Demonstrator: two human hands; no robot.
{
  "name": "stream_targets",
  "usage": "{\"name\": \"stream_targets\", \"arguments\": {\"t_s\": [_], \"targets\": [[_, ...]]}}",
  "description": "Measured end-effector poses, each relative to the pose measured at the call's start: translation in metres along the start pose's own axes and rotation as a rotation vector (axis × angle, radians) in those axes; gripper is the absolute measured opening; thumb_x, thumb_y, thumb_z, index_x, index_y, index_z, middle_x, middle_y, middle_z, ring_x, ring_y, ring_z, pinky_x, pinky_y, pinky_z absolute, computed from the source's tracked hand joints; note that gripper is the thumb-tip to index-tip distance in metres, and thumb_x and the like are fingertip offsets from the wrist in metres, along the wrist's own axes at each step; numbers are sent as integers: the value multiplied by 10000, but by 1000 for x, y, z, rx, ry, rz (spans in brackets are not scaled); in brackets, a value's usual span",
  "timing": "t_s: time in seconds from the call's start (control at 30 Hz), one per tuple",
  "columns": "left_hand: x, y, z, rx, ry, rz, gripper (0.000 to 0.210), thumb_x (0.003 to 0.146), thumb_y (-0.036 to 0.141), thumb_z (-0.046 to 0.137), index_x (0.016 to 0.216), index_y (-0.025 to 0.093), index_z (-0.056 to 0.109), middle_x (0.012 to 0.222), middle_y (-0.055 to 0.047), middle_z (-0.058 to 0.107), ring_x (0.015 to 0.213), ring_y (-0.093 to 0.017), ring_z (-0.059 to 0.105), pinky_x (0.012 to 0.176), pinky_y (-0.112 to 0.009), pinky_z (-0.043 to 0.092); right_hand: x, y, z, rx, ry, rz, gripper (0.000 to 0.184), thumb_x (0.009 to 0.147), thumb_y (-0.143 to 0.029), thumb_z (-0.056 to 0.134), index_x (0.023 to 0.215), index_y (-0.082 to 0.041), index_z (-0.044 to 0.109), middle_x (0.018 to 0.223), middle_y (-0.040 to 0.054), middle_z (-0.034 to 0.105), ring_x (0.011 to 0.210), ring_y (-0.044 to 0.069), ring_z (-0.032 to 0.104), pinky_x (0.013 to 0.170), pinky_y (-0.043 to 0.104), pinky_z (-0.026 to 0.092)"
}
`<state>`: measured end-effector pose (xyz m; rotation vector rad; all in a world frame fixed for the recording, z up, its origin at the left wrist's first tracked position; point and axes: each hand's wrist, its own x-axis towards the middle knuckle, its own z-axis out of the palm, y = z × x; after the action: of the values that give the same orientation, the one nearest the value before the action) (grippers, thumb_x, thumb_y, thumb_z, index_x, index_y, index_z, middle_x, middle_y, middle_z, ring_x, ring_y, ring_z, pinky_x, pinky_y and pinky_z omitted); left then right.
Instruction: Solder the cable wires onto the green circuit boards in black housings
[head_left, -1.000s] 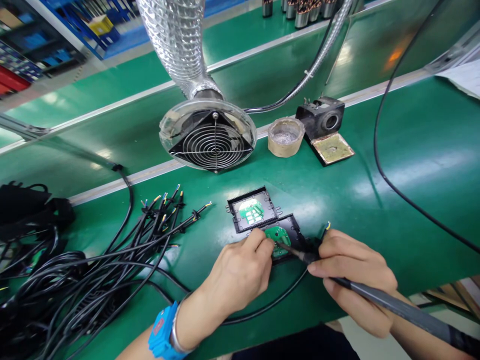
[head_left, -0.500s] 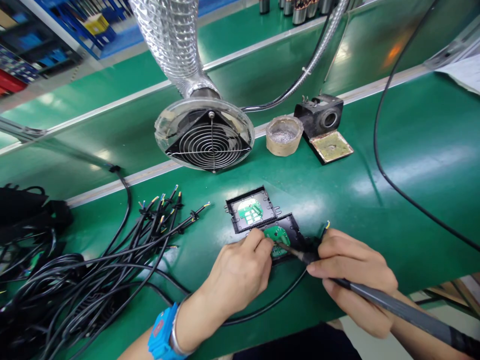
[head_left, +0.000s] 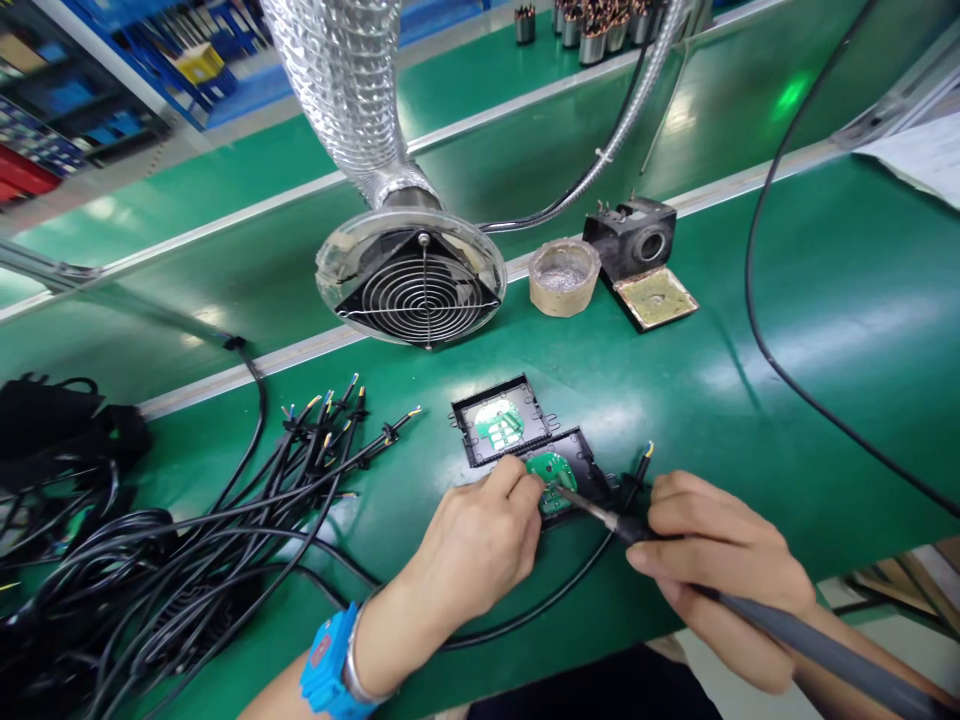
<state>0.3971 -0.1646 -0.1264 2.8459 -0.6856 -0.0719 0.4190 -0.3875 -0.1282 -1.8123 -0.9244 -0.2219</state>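
Note:
My right hand (head_left: 724,575) is closed around a soldering iron (head_left: 806,635), its metal tip reaching a green circuit board (head_left: 553,470). That board lies in a black plastic case (head_left: 589,460). Pinched at the board's left side, my left hand (head_left: 476,540) has its fingertips bent down; what they grip is hidden behind the knuckles. A second black case (head_left: 470,440) with another green board (head_left: 499,425) lies just behind. Close to my right fingers, a black cable (head_left: 555,600) ends in bare coloured wires (head_left: 649,452).
A fume extractor (head_left: 420,285) hangs over the bench from a foil duct (head_left: 345,90). Behind the boards stand a round tub (head_left: 564,280) and an iron stand (head_left: 634,240) with a sponge (head_left: 656,298). Many black cables (head_left: 247,550) pile up at left; another cord (head_left: 754,300) runs down the right.
My right hand has shifted slightly right and down with the soldering iron, whose tip stays by the board. My left hand has hardly moved.

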Motion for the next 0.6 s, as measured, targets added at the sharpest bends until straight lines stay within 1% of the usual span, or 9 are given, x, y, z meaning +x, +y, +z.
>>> {"name": "stream_targets", "arguments": {"t_s": [0.1, 0.23, 0.37, 0.53, 0.6], "targets": [[1, 0, 0, 5, -6, -3, 182, 887, 175, 410, 953, 189, 579, 844, -16, 566, 578, -143, 573, 452, -279, 477, -1, 0, -3, 20, 62, 3, 218, 739, -32, 479, 783, -147, 659, 679, 44, 528, 611, 135, 506, 549, 305, 423], [1, 1, -1, 14, -11, -2, 191, 887, 174, 401, 938, 189, 585, 835, -15, 558, 561, -147, 563, 437, -288, 465, -4, 1, -2, 20, 61, 2, 218, 735, -41, 483, 808, -145, 660, 697, 44, 512, 618, 134, 499, 548, 308, 414], [-1, 0, -2, 17, -7, 5, 203, 887, 176, 393, 930, 188, 590, 820, -15, 549, 544, -147, 549, 430, -293, 451, -3, 0, -1, 24, 97, 36, 218, 736, -41, 481, 829, -148, 647, 718, 46, 501, 627, 137, 492, 558, 315, 407], [0, 0, -1, 12, -13, -9, 201, 889, 183, 394, 928, 190, 590, 819, -14, 547, 556, -150, 551, 445, -293, 449, 2, 1, 3, 41, 26, 30, 198, 741, -22, 474, 774, -134, 634, 683, 45, 491, 597, 122, 461, 533, 288, 378], [1, 1, -2, 13, -16, -13, 196, 890, 188, 394, 920, 195, 588, 822, -15, 547, 572, -153, 554, 457, -290, 450, 2, 1, 3, 38, 24, 27, 190, 746, -26, 473, 763, -136, 628, 677, 42, 488, 593, 119, 455, 531, 284, 374]]}}
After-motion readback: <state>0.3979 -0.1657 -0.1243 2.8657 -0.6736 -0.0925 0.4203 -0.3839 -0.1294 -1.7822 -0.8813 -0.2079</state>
